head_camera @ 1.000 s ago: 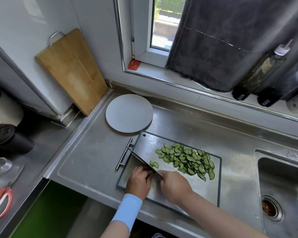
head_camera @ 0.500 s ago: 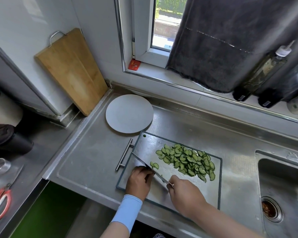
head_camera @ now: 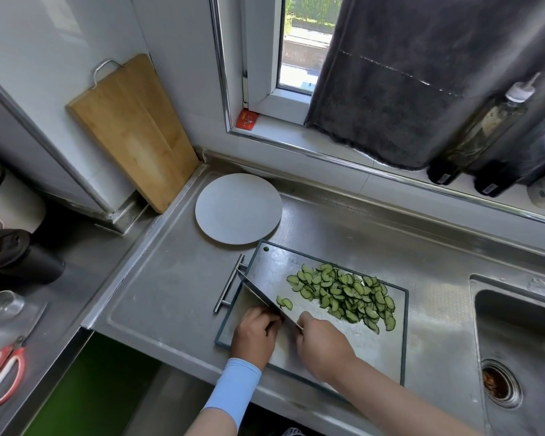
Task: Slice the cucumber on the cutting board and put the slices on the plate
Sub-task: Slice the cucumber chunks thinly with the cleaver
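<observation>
head view: both hands (head_camera: 285,336) closed, right on knife (head_camera: 265,298), left's hold unclear; plate (head_camera: 238,209) bare, touching board (head_camera: 400,341) corner

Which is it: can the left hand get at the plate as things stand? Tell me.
Probably yes. The left hand rests on the cutting board beside the knife; bare counter lies between it and the empty plate.
</observation>
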`<action>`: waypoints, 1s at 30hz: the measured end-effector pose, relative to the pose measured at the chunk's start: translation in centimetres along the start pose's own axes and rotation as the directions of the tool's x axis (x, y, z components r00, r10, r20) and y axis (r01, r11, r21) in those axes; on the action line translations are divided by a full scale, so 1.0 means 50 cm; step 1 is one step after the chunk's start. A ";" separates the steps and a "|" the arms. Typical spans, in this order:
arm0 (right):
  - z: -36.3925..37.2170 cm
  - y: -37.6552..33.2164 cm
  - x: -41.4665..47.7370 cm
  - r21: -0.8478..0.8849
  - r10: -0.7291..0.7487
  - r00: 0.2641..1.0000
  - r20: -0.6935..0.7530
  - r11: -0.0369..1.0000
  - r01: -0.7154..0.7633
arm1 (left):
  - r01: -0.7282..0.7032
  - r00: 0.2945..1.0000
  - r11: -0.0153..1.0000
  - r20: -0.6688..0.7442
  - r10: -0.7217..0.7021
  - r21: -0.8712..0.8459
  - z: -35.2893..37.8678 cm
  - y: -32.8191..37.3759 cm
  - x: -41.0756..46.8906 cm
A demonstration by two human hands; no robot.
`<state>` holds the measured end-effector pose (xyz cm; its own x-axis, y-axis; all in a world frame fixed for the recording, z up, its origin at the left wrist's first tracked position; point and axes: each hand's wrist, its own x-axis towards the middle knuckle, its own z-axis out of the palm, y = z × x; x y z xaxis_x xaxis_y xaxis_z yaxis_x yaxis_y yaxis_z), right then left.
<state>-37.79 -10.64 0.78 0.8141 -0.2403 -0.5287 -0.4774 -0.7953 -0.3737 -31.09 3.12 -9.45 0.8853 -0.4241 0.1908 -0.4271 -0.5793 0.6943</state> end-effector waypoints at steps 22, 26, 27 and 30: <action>-0.003 0.034 -0.067 -0.011 0.007 1.000 -0.016 1.000 -0.007 | -0.034 0.999 0.999 0.019 0.034 0.002 -0.016 0.000 -0.004; -0.002 0.024 -0.056 0.001 0.019 1.000 -0.009 1.000 -0.019 | -0.038 0.999 0.999 0.003 0.038 -0.016 -0.014 -0.001 -0.004; -0.001 0.020 -0.052 0.006 0.020 1.000 -0.004 1.000 -0.020 | -0.033 0.999 0.999 0.004 0.033 -0.019 -0.014 -0.001 -0.004; 0.002 0.007 -0.034 0.021 0.015 1.000 0.018 1.000 -0.016 | -0.015 1.000 1.000 0.013 0.016 -0.015 -0.011 -0.003 -0.006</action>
<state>-39.37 -10.45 1.46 0.8005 -0.2421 -0.5483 -0.4970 -0.7794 -0.3815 -31.19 3.73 -9.23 0.8761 -0.4420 0.1926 -0.4379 -0.5623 0.7015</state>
